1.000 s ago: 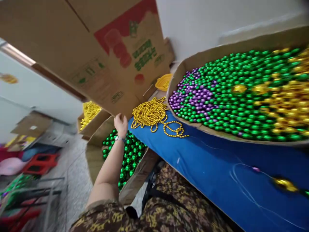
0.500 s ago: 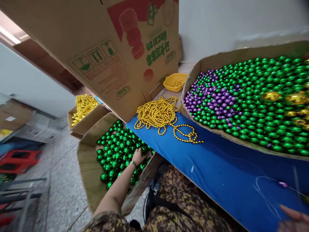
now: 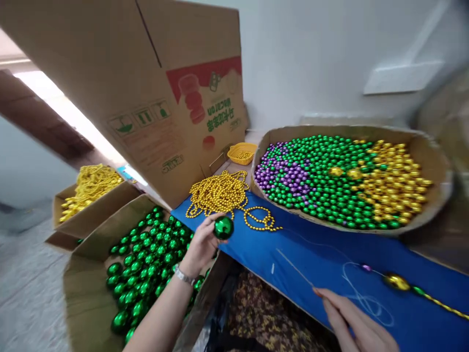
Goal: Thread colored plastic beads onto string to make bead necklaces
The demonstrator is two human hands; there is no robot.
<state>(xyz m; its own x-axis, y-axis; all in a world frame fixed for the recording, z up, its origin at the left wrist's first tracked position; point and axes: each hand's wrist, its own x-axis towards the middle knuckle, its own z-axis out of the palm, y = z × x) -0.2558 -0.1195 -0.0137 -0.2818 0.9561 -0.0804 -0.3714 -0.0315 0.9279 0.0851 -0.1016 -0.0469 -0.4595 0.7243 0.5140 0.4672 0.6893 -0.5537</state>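
My left hand [image 3: 202,246] grips a large shiny green ball [image 3: 223,228], held up at the near edge of the blue cloth [image 3: 252,264]. Below it stands a carton of big green balls [image 3: 146,266]. Between thumb and finger, my right hand [image 3: 353,318] pinches a long thin needle [image 3: 295,266] that points up and left over the cloth. Beyond that hand, a clear thread [image 3: 366,305] lies in loose loops. A small purple bead [image 3: 366,267], a large gold bead [image 3: 396,281] and a green bead [image 3: 417,290] sit in line on the strand.
Gold bead strings [image 3: 220,193] lie heaped on the cloth, by a yellow basket [image 3: 242,153]. A low carton [image 3: 441,195] of purple, green and gold beads stands behind. A tall printed carton [image 3: 139,142] rises at back left, near a box of gold strings [image 3: 97,183].
My left hand has come up out of the carton of green balls with one ball in it. My right hand has come further into view with the needle. The camera view has shifted.
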